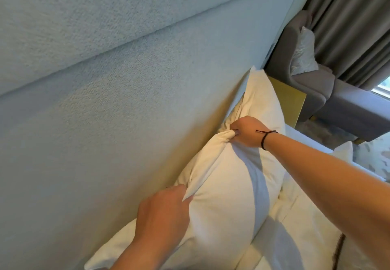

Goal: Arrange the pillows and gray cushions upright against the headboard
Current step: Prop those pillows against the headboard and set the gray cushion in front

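Both hands hold the top edge of the white pillow [228, 189], which stands against the headboard [126, 79]: the right hand [248, 131] pinches its far corner, and the left hand [162, 212], nearer, pinches the near end.

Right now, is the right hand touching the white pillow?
Touching. The head view shows the right hand with fingers curled round a bunched top edge of the white pillow, gripping it.
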Demonstrator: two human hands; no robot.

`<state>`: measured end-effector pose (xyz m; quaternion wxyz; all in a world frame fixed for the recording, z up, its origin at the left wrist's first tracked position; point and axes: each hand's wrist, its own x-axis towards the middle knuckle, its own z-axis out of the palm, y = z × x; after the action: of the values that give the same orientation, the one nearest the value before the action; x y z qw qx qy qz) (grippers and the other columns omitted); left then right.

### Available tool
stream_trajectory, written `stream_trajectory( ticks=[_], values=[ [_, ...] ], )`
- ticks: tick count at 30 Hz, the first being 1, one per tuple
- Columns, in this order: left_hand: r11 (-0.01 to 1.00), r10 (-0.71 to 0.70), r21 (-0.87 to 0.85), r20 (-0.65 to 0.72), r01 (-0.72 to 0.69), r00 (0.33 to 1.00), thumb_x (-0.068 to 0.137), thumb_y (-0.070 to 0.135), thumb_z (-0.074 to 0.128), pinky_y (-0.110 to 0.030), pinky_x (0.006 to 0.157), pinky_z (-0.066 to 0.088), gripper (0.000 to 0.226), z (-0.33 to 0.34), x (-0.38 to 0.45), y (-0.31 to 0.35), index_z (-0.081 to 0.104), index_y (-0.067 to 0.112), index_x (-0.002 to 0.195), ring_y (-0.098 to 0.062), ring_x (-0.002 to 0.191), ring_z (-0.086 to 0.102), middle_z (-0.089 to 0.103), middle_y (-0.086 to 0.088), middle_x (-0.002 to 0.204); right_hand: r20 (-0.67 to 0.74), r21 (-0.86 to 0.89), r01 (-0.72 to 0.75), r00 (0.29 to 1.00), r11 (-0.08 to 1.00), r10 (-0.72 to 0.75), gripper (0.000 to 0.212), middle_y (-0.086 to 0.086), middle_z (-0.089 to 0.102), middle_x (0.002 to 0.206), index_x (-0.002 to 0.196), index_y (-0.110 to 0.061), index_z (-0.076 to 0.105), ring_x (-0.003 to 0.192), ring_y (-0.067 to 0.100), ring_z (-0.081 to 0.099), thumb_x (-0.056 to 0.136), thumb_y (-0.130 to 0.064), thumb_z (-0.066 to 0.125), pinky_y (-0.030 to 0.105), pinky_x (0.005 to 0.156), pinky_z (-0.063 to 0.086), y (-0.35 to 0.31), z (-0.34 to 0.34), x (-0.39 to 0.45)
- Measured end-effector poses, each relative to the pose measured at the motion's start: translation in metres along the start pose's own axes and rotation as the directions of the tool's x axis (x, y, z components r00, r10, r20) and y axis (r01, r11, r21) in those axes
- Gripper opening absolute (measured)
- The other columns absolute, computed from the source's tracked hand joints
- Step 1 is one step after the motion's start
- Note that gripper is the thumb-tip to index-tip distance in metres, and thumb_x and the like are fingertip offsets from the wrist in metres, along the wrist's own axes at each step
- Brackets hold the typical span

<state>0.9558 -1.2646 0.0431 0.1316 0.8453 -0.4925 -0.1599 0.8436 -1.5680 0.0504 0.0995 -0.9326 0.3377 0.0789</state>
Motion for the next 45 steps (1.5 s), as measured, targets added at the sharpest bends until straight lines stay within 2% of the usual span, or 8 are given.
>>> stream_trajectory(
  ticks=[7,10,13,18,23,30,37,45],
  values=[
    [0.997,0.074,-0.001,-0.066,-0.074,0.995,0.091,0.059,0.037,-0.032,0.06,0.039,0.031,-0.034,-0.033,0.006,0.05,0.032,0.085,-0.017,0.072,0.056,0.058,0.012,0.074,-0.144,0.245,0.078,0.989,0.966,-0.044,0.029,0.003,0.055,0.064,0.069,-0.01,0.06,0.066,0.024,0.049,0.08,-0.032,0.076,0.029,0.058,0.033,0.002,-0.037,-0.029],
    [1.0,0.011,-0.025,0.137,-0.007,0.99,0.089,0.065,0.041,-0.036,0.079,0.051,0.033,-0.025,-0.025,-0.009,0.052,0.039,0.105,-0.021,0.095,0.064,0.068,0.01,0.099,-0.111,0.054,-0.021,0.993,0.998,0.027,0.031,0.003,0.061,0.125,0.118,-0.024,0.063,0.12,0.026,0.051,0.089,-0.035,0.064,0.045,0.102,0.035,-0.016,-0.012,-0.034],
    [0.992,-0.049,-0.096,0.324,0.084,0.945,0.078,0.078,0.048,-0.035,0.1,0.045,0.071,-0.012,-0.024,-0.026,0.041,0.037,0.136,-0.018,0.124,0.055,0.055,0.011,0.139,-0.101,0.178,-0.202,0.97,0.963,0.222,0.065,0.005,0.013,0.163,0.151,-0.036,0.024,0.149,0.026,0.011,0.094,-0.038,0.057,0.056,0.117,0.015,-0.042,0.033,-0.056],
    [0.933,-0.033,-0.314,0.415,0.178,0.909,0.085,0.08,0.026,-0.033,0.102,0.044,0.083,-0.03,-0.017,-0.042,0.066,0.017,0.12,-0.018,0.118,0.06,0.067,-0.002,0.125,-0.098,0.601,-0.306,0.888,0.738,0.449,0.08,0.002,-0.005,0.165,0.154,-0.038,0.005,0.151,0.02,0.003,0.091,-0.057,0.051,0.05,0.12,0.015,-0.079,0.081,-0.103],
    [0.943,-0.077,-0.298,0.228,0.145,0.971,0.093,0.049,0.057,-0.032,0.049,0.026,0.048,-0.037,-0.023,-0.045,0.048,0.017,0.058,-0.014,0.05,0.036,0.042,0.004,0.053,0.03,0.609,-0.318,0.925,0.727,0.38,0.082,0.0,-0.003,0.165,0.154,-0.038,0.003,0.151,0.017,-0.006,0.088,-0.073,0.037,0.05,0.12,0.005,-0.116,0.105,-0.135],
    [0.998,-0.04,0.049,-0.189,0.05,0.981,0.098,0.041,0.048,-0.037,0.062,0.043,0.03,-0.041,-0.056,-0.059,0.049,0.018,0.078,-0.033,0.082,0.066,0.068,-0.006,0.081,0.014,0.597,-0.271,0.945,0.755,0.328,0.086,-0.001,-0.001,0.165,0.154,-0.04,0.007,0.151,0.019,-0.003,0.083,-0.077,0.041,0.051,0.12,0.006,-0.135,0.095,-0.157],
    [0.887,-0.007,0.46,-0.057,0.032,0.998,0.099,0.027,0.037,-0.035,0.068,0.048,0.013,-0.032,-0.055,-0.058,0.049,0.026,0.104,-0.023,0.094,0.07,0.07,0.003,0.1,0.05,0.575,-0.234,0.966,0.784,0.252,0.08,-0.006,0.008,0.164,0.152,-0.04,0.021,0.151,0.017,0.005,0.084,-0.064,0.056,0.051,0.12,0.016,-0.116,0.103,-0.177],
    [0.998,0.004,-0.062,0.202,0.008,0.979,0.1,0.037,0.042,-0.035,0.084,0.046,0.032,-0.025,0.01,-0.02,0.056,0.022,0.125,-0.031,0.109,0.061,0.067,-0.007,0.117,0.002,0.936,-0.232,0.756,0.265,0.655,0.06,-0.012,0.045,0.147,0.143,-0.034,0.041,0.136,0.007,0.041,0.088,-0.047,0.064,0.015,0.088,0.038,-0.065,0.107,-0.182]
  ],
)
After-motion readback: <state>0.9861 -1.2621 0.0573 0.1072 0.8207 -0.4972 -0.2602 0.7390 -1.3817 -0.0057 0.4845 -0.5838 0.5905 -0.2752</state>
